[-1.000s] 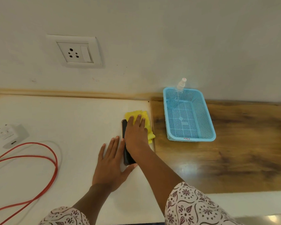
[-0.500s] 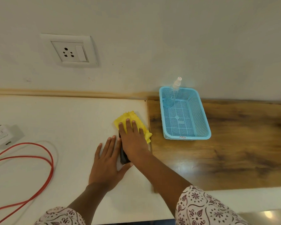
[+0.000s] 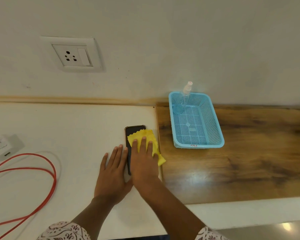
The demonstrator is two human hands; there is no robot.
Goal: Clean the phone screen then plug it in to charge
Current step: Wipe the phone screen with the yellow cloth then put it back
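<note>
A black phone lies flat on the white counter, its top end showing. My right hand presses flat on a yellow cloth that covers most of the screen. My left hand lies flat against the phone's left edge, fingers apart, steadying it. A white charger adapter sits at the far left with a red cable looped on the counter. A white wall socket is up on the wall at the left.
A blue plastic basket stands on the wooden surface to the right, with a clear spray bottle in its far corner. The wall runs close behind everything.
My right hand has drawn the yellow cloth back toward me along the phone, uncovering the phone's top end. My left hand stays beside the phone.
</note>
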